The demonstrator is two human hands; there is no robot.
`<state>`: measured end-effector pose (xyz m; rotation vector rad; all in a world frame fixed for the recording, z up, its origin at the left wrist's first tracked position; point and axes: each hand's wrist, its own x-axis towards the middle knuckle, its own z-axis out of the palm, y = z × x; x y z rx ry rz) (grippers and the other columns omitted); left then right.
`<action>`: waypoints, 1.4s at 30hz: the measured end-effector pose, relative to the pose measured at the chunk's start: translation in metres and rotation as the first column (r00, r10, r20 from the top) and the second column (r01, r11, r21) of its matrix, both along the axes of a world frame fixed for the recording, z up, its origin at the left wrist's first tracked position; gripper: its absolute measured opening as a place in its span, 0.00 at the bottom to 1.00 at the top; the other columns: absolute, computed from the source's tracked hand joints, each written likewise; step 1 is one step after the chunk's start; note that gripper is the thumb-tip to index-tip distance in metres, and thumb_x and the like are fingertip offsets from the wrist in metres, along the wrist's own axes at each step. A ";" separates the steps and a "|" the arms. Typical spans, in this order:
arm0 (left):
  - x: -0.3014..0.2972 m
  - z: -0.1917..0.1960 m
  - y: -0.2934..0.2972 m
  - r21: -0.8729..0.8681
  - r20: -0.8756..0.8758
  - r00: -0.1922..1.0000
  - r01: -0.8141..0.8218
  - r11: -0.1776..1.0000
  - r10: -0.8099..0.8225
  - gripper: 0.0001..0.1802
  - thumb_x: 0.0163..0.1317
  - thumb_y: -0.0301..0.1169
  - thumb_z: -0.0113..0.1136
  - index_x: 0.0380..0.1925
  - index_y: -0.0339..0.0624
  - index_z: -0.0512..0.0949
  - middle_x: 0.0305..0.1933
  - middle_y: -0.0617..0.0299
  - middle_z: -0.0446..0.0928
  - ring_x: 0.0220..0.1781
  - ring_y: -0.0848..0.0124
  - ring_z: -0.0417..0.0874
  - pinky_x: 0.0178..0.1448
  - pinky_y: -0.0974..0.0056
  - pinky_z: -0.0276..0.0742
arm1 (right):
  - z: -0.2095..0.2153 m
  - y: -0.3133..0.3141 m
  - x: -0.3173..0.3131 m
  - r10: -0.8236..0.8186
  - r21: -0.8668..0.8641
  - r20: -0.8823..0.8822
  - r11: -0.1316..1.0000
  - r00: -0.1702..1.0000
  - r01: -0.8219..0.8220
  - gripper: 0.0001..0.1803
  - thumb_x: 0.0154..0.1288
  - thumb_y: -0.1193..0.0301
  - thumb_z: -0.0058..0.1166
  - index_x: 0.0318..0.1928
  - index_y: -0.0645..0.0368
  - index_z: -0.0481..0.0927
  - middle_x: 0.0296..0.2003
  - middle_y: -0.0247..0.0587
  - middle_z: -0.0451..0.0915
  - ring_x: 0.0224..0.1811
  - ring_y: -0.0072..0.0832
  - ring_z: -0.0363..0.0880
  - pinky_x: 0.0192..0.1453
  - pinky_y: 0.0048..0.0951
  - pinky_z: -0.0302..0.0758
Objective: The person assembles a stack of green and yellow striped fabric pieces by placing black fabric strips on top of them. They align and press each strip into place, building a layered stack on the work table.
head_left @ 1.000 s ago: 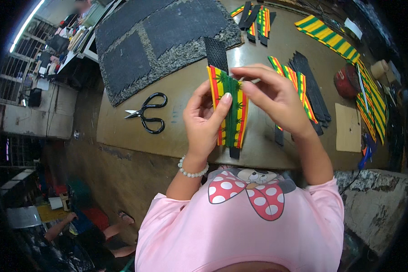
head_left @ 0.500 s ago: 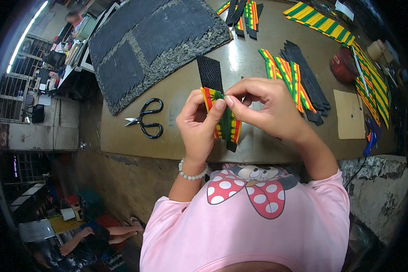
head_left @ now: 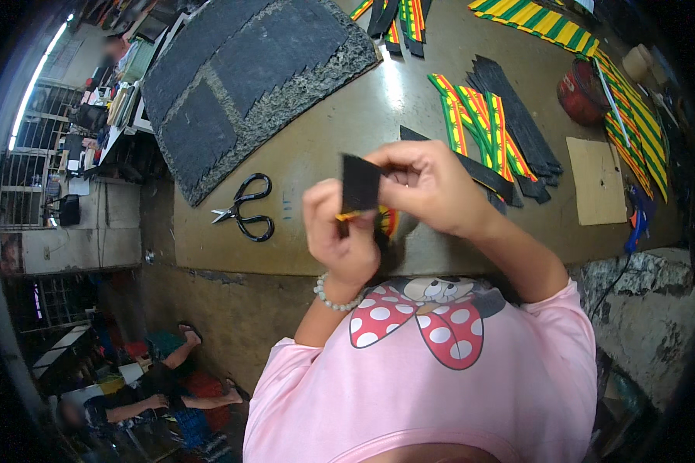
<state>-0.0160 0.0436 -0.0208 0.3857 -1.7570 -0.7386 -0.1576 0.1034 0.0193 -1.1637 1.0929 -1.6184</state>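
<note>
A big brown table (head_left: 309, 147) sits in front of the person. A grey board (head_left: 293, 108) with black sheets on it lies at the far left. On the right are piled black strips (head_left: 529, 127), with bright strips (head_left: 496, 116) beside them, maybe kept close for easy grabbing. The right hand (head_left: 432, 181) pinches the held strip (head_left: 361, 185) by its side; the left hand (head_left: 341, 239) curls around it, perhaps to keep it steady. The strip's black end points up between both hands. Small black scissors (head_left: 239, 208) lie near the left hand.
</note>
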 end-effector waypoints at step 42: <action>0.048 -0.017 -0.101 0.697 -0.580 0.803 0.400 0.595 0.138 0.21 0.74 0.28 0.50 0.64 0.31 0.64 0.55 0.48 0.77 0.51 0.64 0.83 0.54 0.68 0.84 | -0.062 0.150 -0.061 -0.920 0.212 0.137 0.390 0.368 0.896 0.18 0.65 0.76 0.62 0.54 0.67 0.76 0.42 0.40 0.82 0.36 0.22 0.82 0.41 0.22 0.81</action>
